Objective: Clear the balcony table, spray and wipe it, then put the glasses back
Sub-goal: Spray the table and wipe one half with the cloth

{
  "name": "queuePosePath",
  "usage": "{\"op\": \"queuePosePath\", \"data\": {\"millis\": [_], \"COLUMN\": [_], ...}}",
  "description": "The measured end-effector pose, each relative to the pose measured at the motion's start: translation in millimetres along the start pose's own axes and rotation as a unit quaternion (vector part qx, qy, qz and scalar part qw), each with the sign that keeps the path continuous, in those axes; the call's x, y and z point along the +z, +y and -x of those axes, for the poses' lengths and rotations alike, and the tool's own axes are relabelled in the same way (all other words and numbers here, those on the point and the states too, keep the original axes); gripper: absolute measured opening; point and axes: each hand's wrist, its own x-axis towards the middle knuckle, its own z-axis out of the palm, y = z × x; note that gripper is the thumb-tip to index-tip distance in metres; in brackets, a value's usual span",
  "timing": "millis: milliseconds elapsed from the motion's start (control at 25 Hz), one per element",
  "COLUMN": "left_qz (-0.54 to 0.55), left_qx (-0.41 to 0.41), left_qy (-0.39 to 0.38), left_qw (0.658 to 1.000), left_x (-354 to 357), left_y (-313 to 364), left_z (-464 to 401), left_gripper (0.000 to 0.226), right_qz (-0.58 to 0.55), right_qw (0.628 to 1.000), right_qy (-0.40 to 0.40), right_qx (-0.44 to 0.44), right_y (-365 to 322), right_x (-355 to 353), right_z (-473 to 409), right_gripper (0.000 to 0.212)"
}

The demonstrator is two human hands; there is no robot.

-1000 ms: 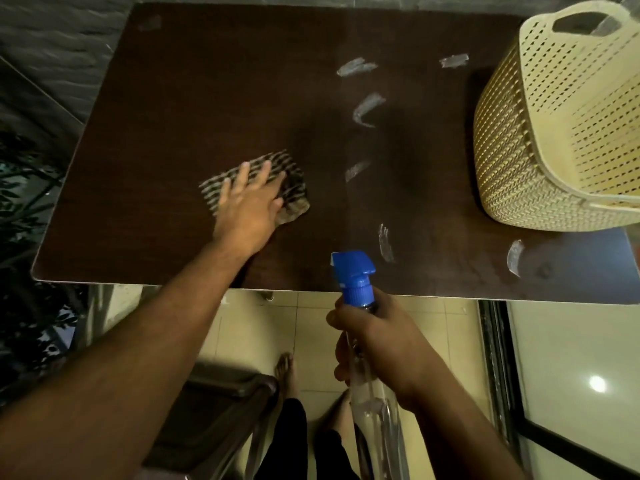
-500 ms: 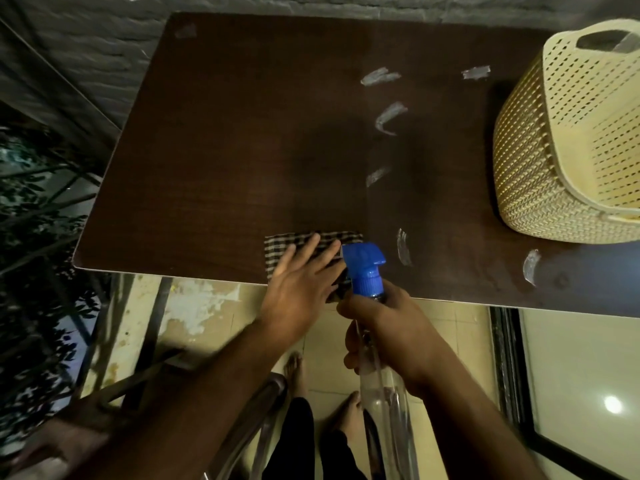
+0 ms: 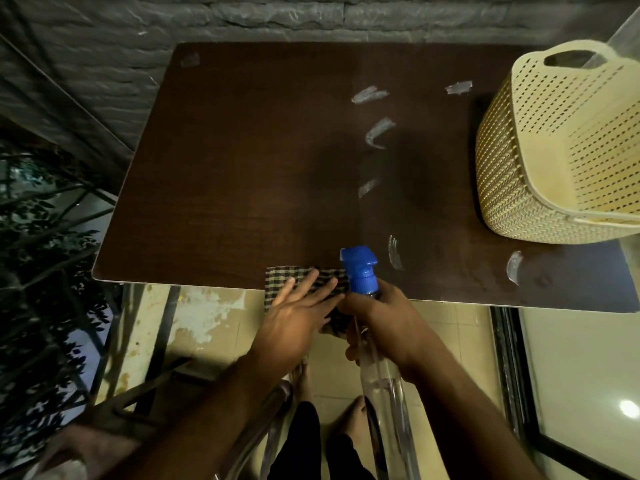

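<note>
A dark brown table [image 3: 263,161] fills the middle of the head view. My left hand [image 3: 294,317] lies flat with straight fingers on a checked cloth [image 3: 277,277] that hangs over the table's near edge. My right hand [image 3: 384,323] grips the neck of a clear spray bottle [image 3: 381,375] with a blue trigger head [image 3: 360,270], held upright just in front of the near edge. No glasses are in sight.
A cream perforated basket [image 3: 554,150] stands on the table's right end. Whitish smears [image 3: 379,131] mark the right half of the top. A grey brick wall [image 3: 277,15] runs behind, plants [image 3: 41,237] lie left, and a metal chair [image 3: 145,400] stands below.
My left hand has dragged the cloth from the table's middle back to the near edge, where it now hangs partly over. The bottle hand stays near the edge.
</note>
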Motion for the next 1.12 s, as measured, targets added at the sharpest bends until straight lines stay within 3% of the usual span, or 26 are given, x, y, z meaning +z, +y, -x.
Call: {"op": "queuePosePath", "data": {"millis": [80, 200, 360, 560, 760, 840, 1000, 1120], "left_qz": [0.042, 0.121, 0.163, 0.278, 0.398, 0.435, 0.562, 0.576], "left_qx": [-0.023, -0.089, -0.109, -0.173, -0.232, -0.247, -0.313, -0.334], "left_qy": [-0.061, -0.078, -0.025, 0.067, 0.082, 0.081, 0.041, 0.003], "left_qw": [0.997, 0.986, 0.980, 0.942, 0.884, 0.862, 0.764, 0.746], "left_x": [-13.4, -39.2, -70.4, -103.6, -122.6, -121.2, -111.3, -97.0], "left_y": [8.8, 22.6, 42.3, 66.7, 84.9, 88.5, 105.8, 112.6], "left_z": [4.2, 5.6, 11.9, 5.2, -32.8, -51.2, -83.9, -110.4], "left_gripper": [0.045, 0.043, 0.039, 0.033, 0.031, 0.030, 0.027, 0.033], "right_qz": [0.015, 0.066, 0.061, 0.056, 0.035, 0.047, 0.071, 0.102], "right_qw": [1.000, 0.994, 0.985, 0.956, 0.932, 0.932, 0.931, 0.934], "right_qy": [0.009, 0.056, 0.087, 0.131, 0.172, 0.186, 0.228, 0.240], "right_qx": [-0.017, -0.068, -0.139, -0.257, -0.318, -0.308, -0.275, -0.244], "right_y": [-8.4, -25.9, -53.7, -75.9, -88.0, -87.2, -77.8, -71.0], "right_x": [-1.1, -6.8, -21.4, -40.8, -67.0, -80.1, -115.7, -144.6], "right_z": [4.1, 13.3, 41.0, 79.2, 87.9, 85.1, 76.9, 71.6], "right_gripper": [0.021, 0.033, 0.039, 0.025, 0.036, 0.039, 0.030, 0.041]}}
